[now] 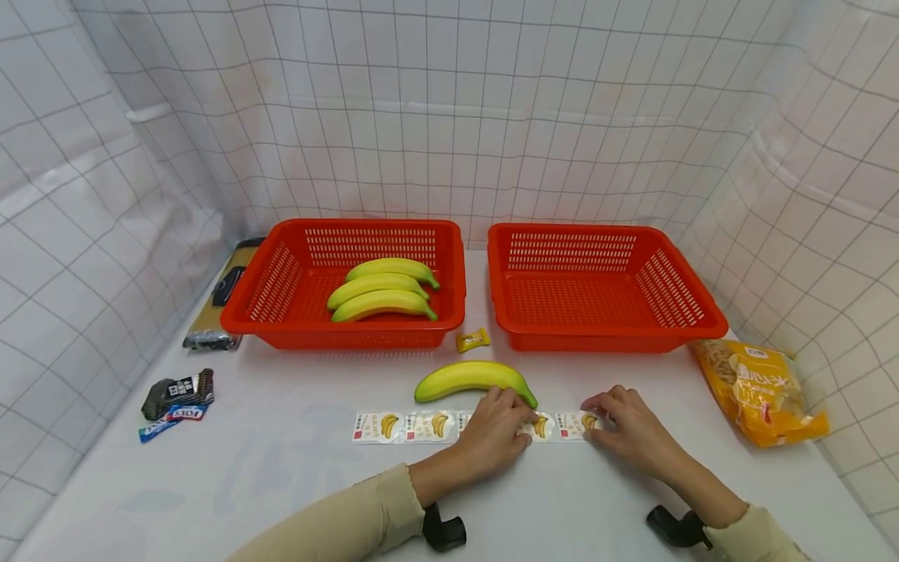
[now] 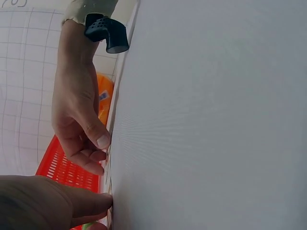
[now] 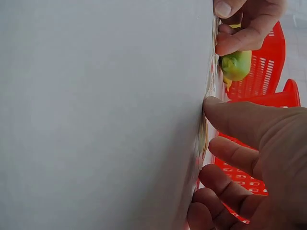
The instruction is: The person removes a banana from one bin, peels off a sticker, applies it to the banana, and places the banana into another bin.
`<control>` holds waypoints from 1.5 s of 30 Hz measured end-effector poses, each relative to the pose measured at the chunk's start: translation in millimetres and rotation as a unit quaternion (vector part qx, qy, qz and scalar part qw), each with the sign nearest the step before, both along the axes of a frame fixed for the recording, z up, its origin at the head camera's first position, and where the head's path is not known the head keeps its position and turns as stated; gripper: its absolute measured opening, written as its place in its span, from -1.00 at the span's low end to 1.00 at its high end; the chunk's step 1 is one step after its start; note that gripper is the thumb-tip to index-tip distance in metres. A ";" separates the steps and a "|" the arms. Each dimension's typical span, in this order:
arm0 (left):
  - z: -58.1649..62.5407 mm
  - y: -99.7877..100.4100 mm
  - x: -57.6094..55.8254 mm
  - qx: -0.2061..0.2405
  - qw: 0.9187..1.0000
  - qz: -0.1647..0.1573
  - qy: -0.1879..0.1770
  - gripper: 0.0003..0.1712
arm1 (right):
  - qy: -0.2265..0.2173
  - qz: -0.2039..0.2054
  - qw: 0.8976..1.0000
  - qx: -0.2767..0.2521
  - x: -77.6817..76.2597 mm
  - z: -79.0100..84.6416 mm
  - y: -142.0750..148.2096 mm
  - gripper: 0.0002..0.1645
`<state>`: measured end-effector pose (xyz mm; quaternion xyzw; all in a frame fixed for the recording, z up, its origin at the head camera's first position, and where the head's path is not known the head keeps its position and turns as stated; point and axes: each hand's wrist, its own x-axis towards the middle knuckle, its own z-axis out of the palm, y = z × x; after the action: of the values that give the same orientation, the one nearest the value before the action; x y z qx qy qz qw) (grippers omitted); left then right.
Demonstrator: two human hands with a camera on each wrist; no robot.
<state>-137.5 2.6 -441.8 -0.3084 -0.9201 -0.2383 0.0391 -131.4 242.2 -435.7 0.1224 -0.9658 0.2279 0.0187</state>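
Observation:
A strip of white labels (image 1: 379, 428) printed with bananas lies flat across the table. My left hand (image 1: 493, 433) covers its middle, with curved fingers at the upper edge and the thumb at the lower edge. At the strip's right end, my right hand (image 1: 628, 433) holds the last label between thumb and forefinger, one at each long edge. In the right wrist view, the right thumb (image 3: 235, 115) touches the label and the other fingers are curled. A single yellow-green banana (image 1: 474, 378) lies just behind the strip, its stem end near the left fingertips.
A red basket (image 1: 344, 337) at back left contains several bananas; another red basket (image 1: 604, 343) stands at back right. A small yellow packet (image 1: 473, 339) lies between them. Snack packets (image 1: 179, 394) lie left, near a brown-gold package (image 1: 221, 304); an orange bag (image 1: 765, 394) lies right.

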 end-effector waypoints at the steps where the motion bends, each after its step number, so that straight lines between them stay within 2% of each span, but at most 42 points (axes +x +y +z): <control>1: 0.0 0.0 0.6 -0.001 1.000 -0.001 -0.002 -0.73 | 0.002 0.000 1.000 0.007 0.6 -0.5 0.0 -0.66; 6: -0.1 -0.7 5.8 -0.012 1.000 -0.011 -0.007 -0.73 | 0.028 0.016 0.998 0.045 8.8 0.4 -1.2 -0.63; 13: 0.6 4.9 8.0 -0.011 0.999 -0.024 0.030 -0.76 | 0.067 0.026 0.996 0.061 16.5 1.4 -2.3 -0.61; 18: -0.8 11.5 7.4 -0.018 1.000 -0.023 0.012 -0.75 | 0.069 0.028 0.996 0.050 17.5 -0.4 -2.4 -0.62; 25: -1.9 11.4 7.4 -0.016 1.000 -0.016 -0.004 -0.73 | 0.106 0.045 0.991 0.062 18.0 -2.0 -3.5 -0.61; 27: -2.4 11.8 7.0 -0.019 1.000 -0.016 -0.005 -0.74 | 0.104 0.051 0.991 0.063 17.8 -2.0 -3.6 -0.59; 30: -2.4 12.2 6.7 -0.019 1.000 -0.017 -0.004 -0.74 | 0.077 0.051 0.995 0.047 17.1 -2.1 -3.4 -0.58; 36: -3.7 12.2 7.2 -0.014 1.000 -0.016 -0.001 -0.74 | 0.003 0.044 0.998 -0.037 17.5 -3.9 0.6 -0.64; 39: -3.8 12.3 7.4 -0.010 1.000 -0.017 -0.005 -0.74 | 0.001 0.043 0.997 -0.060 17.8 -6.7 4.2 -0.72; 45: -2.4 11.5 7.0 -0.006 1.000 -0.016 -0.004 -0.74 | -0.014 0.013 0.997 -0.077 17.2 -8.2 10.3 -0.82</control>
<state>-130.5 14.1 -444.2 -0.3223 -0.9167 -0.2345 0.0294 -114.2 252.5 -444.0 0.1301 -0.9438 0.3036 0.0113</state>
